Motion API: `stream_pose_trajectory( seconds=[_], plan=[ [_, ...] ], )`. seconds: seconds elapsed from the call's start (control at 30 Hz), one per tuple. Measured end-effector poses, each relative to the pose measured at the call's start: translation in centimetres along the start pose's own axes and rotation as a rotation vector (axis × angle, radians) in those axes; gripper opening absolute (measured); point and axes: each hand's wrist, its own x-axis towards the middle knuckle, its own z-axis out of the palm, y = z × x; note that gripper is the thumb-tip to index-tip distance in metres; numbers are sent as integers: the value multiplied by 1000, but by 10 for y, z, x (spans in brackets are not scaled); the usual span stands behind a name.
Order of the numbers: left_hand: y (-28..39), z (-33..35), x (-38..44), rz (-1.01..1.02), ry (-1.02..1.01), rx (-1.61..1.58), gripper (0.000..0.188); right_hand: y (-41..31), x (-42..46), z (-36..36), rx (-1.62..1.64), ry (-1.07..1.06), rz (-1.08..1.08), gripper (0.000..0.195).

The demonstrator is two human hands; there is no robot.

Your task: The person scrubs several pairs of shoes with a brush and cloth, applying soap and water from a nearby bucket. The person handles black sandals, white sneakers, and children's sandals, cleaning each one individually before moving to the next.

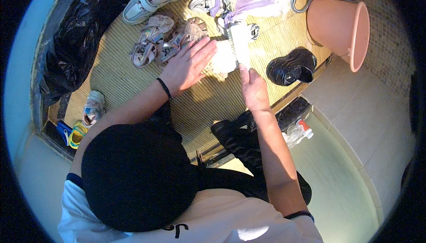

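Observation:
My right hand (254,88) grips the handle end of a long white brush (239,43), whose bristle edge faces left. Left of the brush lies a pale, brightly lit item (224,56), too overexposed to identify. My left hand (191,63) lies flat with its fingers extended at that item's left edge; what is under the palm is hidden. Strappy sandals (144,53) lie just beyond my left hand. Above the brush are white and lilac shoes or cloths (246,5), partly washed out by glare. All rest on a ribbed mat (196,110).
A black plastic bag (80,40) lies at the left, a pale strap shoe (143,7) at the top. Small shoes (93,108) sit lower left. A black shoe (293,66) and a pink bucket (337,30) with a hose are right. A red-and-white bottle (304,128) lies beyond the platform edge.

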Motion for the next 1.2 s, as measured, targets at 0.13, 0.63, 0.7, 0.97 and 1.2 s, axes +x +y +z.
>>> stream_pose_trajectory(
  seconds=[0.13,0.63,0.7,0.97,1.2],
  plan=[
    [-8,5,1,-3,-20,167,62,-19,-20,-10,-150,-80,-45,50],
    [-5,11,-6,34,75,155,51,52,11,-36,-88,-78,107,54],
    [-6,13,-5,5,76,143,51,46,-1,-39,23,-118,194,49],
    [-13,10,-1,45,110,42,51,49,18,-16,113,-105,213,59],
    [10,-1,-2,-74,143,-195,60,50,-15,-1,879,12,226,41]
  ],
)
